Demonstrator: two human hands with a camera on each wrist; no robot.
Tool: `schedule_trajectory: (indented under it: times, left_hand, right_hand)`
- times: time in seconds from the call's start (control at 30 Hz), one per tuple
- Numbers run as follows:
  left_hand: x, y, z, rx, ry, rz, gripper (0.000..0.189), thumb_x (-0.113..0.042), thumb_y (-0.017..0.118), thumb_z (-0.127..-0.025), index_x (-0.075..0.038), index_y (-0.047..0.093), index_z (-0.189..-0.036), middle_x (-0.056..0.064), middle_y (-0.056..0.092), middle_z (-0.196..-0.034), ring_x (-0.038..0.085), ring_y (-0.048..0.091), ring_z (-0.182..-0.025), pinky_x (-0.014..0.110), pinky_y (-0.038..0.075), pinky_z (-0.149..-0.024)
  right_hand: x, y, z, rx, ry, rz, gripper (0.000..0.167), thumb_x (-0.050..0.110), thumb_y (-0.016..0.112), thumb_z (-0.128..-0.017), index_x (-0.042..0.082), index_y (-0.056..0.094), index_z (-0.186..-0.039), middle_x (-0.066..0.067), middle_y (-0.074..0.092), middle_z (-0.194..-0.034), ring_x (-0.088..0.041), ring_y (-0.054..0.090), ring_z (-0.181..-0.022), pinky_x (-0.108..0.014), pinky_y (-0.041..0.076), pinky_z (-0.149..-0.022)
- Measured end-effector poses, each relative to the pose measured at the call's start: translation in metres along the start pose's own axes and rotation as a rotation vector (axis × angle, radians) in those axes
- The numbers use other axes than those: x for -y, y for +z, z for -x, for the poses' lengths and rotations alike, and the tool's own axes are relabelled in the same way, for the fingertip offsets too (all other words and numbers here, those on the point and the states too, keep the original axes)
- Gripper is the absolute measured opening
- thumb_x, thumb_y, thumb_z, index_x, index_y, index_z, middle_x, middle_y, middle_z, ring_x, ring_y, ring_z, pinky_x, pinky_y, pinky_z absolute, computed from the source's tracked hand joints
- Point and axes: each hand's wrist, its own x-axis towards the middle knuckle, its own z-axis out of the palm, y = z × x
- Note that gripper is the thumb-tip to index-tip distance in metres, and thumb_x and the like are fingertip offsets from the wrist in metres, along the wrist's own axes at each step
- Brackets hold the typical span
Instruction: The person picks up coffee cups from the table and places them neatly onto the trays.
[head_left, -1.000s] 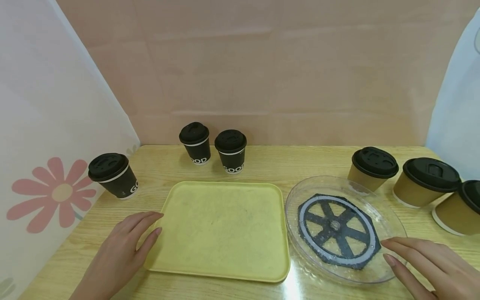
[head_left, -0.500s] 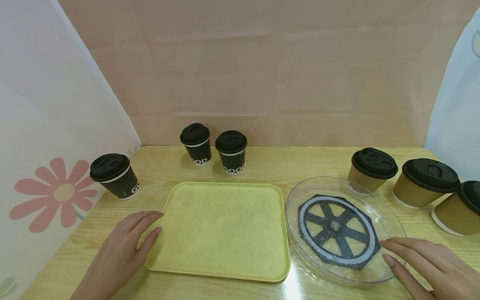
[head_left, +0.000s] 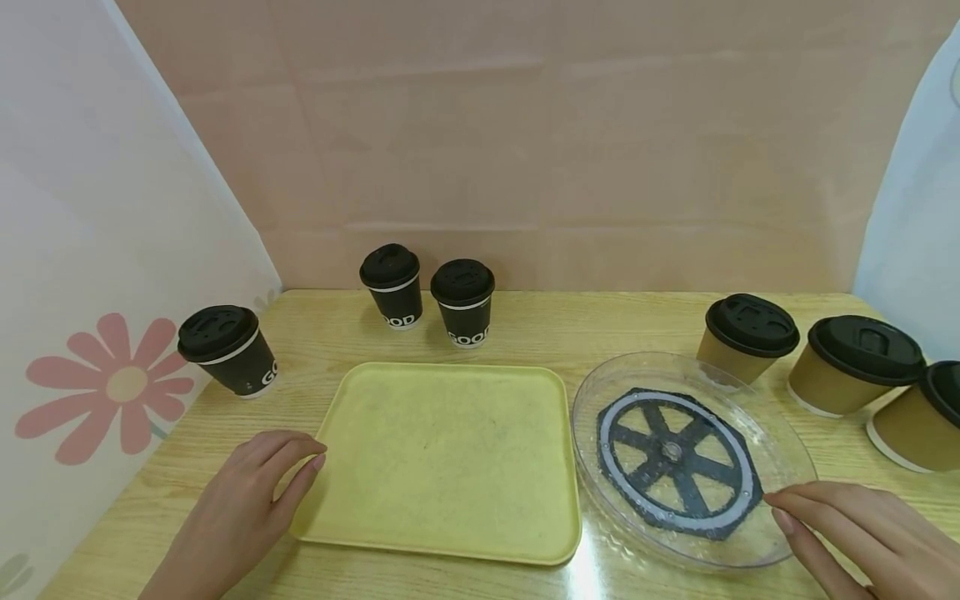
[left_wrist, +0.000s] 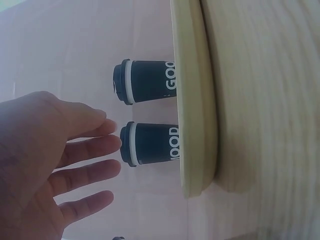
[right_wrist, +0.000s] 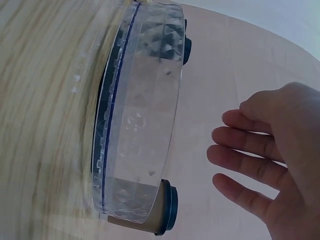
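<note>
My left hand (head_left: 243, 508) hovers at the left edge of a yellow rectangular tray (head_left: 450, 467), thumb and forefinger tips close together. In the left wrist view its loosely bent fingers hold nothing, and the tray's side (left_wrist: 192, 100) stands apart from them. My right hand (head_left: 870, 533) overlaps the right rim of a clear round plastic tray (head_left: 780, 442). A dark wheel-shaped piece with a pale ring (head_left: 686, 467) shows inside or under that tray. The right wrist view has the right hand's relaxed fingers (right_wrist: 245, 155) away from the tray's faceted wall (right_wrist: 145, 115), holding nothing.
Two black lidded paper cups, one (head_left: 393, 287) beside the other (head_left: 462, 304), stand behind the yellow tray. Another black cup (head_left: 228, 350) is at the left. Three brown cups with black lids (head_left: 742, 337) line the right side. Cloth walls (head_left: 525, 150) enclose the wooden table.
The left fingertips have drawn closer together, the forefinger dropping slightly. The right hand has lowered a little, its forefinger and thumb nearer each other. Trays and cups stay in place.
</note>
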Motion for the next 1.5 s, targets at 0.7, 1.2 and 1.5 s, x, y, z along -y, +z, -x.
schedule_trajectory:
  times: [0.7,1.2,1.5]
  left_hand:
    - [-0.008,-0.001,-0.004,0.02,0.024,0.005,0.003,-0.018,0.069,-0.089,-0.019,0.068,-0.086,-0.013,0.065,-0.085,0.01,0.06,-0.084,0.024,0.044,-0.082]
    - [-0.007,0.0,-0.002,0.034,0.004,-0.01,0.005,-0.016,0.072,-0.086,-0.019,0.068,-0.087,-0.014,0.065,-0.087,0.01,0.06,-0.085,0.02,0.044,-0.084]
    - [-0.007,0.0,-0.001,0.045,-0.009,-0.021,0.016,-0.01,0.077,-0.078,-0.02,0.068,-0.087,-0.014,0.065,-0.088,0.009,0.06,-0.085,0.019,0.044,-0.083]
  right_hand:
    - [-0.005,0.003,0.008,-0.019,0.017,-0.005,0.062,0.059,0.038,-0.099,0.017,0.074,-0.072,0.008,0.068,-0.068,0.001,0.058,-0.06,-0.005,0.046,-0.061]
    - [0.004,-0.004,0.0,-0.004,0.034,-0.02,0.06,0.054,0.038,-0.1,0.014,0.074,-0.073,0.004,0.067,-0.067,-0.003,0.058,-0.059,-0.007,0.047,-0.062]
    - [-0.003,0.003,0.006,-0.056,0.014,-0.032,0.059,0.055,0.042,-0.099,0.015,0.074,-0.072,0.004,0.067,-0.067,0.001,0.057,-0.061,-0.005,0.046,-0.064]
